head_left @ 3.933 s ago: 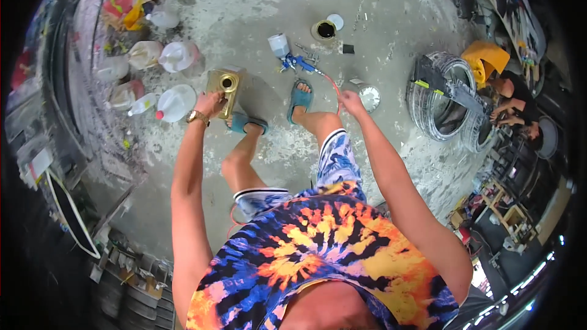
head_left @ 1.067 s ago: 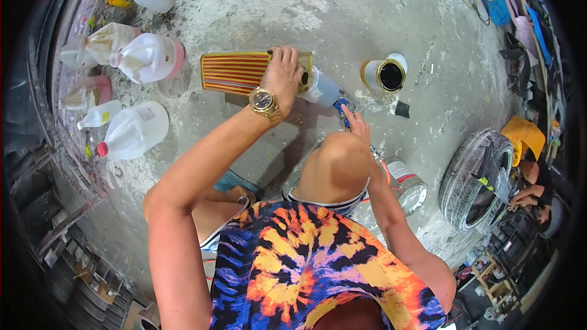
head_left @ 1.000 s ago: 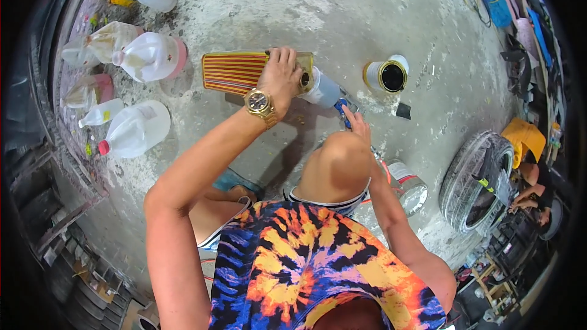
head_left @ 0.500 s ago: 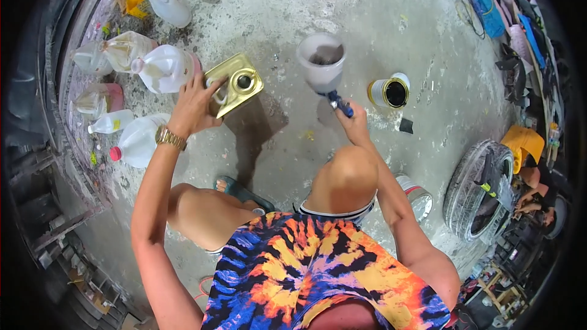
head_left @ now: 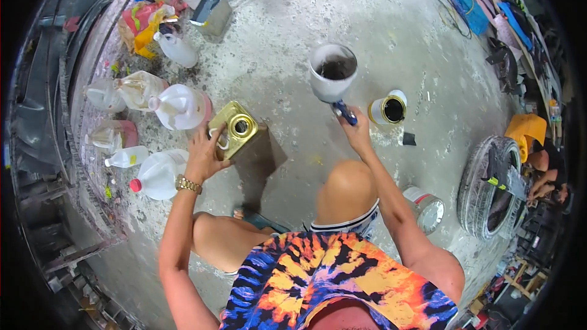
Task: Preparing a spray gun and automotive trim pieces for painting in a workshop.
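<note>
My left hand (head_left: 208, 152) is closed on the white handle side of a gold rectangular metal can (head_left: 235, 127), with its thumb at the near corner. The can's round mouth is uncapped. In my right hand (head_left: 356, 134) is a spray gun (head_left: 343, 112) with a blue body, gripped from below. Its large whitish cup (head_left: 331, 88) has no lid and points up, with dark material inside. To the right of the cup stands a small round tin (head_left: 379, 112), its top off and the inside dark. The gap between metal can and cup is wide.
Several translucent plastic jugs (head_left: 180, 107) stand at the left. A grey square container (head_left: 214, 18) is farther back. To the right are a dark scrap (head_left: 409, 139), a lidded tin (head_left: 425, 209), tires (head_left: 483, 195) and a yellow container (head_left: 524, 135). Another person (head_left: 543, 171) crouches beyond the tires.
The view has shifted, showing more floor at the back. My right hand has moved the spray gun slightly rightward, and more of the cup's dark inside shows. My left hand keeps hold of the metal can.
</note>
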`<state>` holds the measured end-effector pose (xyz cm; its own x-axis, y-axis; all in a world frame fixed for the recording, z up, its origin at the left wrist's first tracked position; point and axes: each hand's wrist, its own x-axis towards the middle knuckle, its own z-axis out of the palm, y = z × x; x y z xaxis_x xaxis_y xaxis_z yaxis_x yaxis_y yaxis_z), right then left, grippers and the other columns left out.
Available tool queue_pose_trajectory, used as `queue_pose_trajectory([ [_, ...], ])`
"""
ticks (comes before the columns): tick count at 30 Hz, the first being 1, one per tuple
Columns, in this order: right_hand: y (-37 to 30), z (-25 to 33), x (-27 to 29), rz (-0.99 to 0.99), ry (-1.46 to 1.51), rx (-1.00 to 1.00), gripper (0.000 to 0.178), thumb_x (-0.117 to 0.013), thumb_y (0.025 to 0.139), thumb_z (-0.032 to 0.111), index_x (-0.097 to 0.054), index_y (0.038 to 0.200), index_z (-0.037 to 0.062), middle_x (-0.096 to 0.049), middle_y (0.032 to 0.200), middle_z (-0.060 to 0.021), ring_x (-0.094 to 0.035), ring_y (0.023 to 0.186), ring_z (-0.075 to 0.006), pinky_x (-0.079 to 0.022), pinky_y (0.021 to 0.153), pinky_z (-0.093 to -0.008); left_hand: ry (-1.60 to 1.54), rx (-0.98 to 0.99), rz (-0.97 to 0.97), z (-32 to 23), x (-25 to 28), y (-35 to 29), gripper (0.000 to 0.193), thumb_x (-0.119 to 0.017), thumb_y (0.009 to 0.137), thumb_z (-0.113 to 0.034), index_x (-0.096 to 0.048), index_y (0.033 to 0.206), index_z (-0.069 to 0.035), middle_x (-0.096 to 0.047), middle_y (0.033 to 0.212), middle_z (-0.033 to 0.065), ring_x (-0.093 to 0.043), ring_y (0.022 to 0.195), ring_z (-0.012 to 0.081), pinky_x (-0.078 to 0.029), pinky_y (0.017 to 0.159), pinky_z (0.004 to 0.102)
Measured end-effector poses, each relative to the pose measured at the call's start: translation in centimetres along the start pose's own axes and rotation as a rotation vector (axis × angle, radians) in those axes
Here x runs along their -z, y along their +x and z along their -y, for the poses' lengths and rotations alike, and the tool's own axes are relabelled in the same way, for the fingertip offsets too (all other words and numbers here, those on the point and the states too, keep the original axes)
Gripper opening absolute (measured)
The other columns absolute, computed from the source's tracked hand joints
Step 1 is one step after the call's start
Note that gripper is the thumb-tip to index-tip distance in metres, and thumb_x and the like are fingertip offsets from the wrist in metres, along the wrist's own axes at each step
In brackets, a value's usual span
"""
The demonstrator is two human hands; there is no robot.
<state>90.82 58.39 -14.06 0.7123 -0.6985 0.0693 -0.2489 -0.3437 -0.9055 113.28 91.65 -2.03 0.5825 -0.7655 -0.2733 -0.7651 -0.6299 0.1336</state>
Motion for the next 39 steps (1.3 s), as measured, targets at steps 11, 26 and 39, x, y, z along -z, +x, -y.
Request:
queue_pose_trajectory([
  [11, 0.3, 2.2, 0.2, -0.055, -0.013, 0.063, 0.030, -0.066, 0.079, 0.001, -0.064, 0.108, 0.0011, -0.064, 0.085, -0.0125, -0.063, 0.077, -0.0227, -0.048, 0.072, -0.0311, -0.044, -0.027, -0.055, -1.0, -0.8, 1.3, 0.100, -0.084, 0.056, -0.040, -0.034, 0.139, -0.012, -0.033, 0.139, 0.0261, -0.036, 0.126, 0.0435, -0.032, 0.104, 0.0490],
  [26, -0.1, 4.3, 1.7, -0.070, 0.086, 0.288, 0.040, -0.065, 0.077, -0.004, -0.060, 0.116, 0.0020, -0.055, 0.081, -0.0147, -0.056, 0.072, -0.0301, -0.045, 0.066, -0.0315, -0.679, -0.304, -0.193, -10.0, 5.3, 5.2, 0.109, -0.085, 0.058, -0.029, -0.024, 0.143, 0.000, -0.029, 0.146, 0.0227, -0.026, 0.138, 0.0337, -0.024, 0.112, 0.0409],
  [39, -1.3, 4.3, 2.6, 0.070, 0.222, 0.264, 0.044, -0.067, 0.079, -0.002, -0.056, 0.121, 0.0058, -0.063, 0.092, -0.0091, -0.061, 0.082, -0.0193, -0.049, 0.073, -0.0292, -0.965, -0.538, -0.353, -21.2, 7.4, 11.1, 0.101, -0.087, 0.054, -0.026, -0.029, 0.132, 0.002, -0.056, 0.119, 0.0171, -0.056, 0.111, 0.0265, -0.042, 0.098, 0.0359],
])
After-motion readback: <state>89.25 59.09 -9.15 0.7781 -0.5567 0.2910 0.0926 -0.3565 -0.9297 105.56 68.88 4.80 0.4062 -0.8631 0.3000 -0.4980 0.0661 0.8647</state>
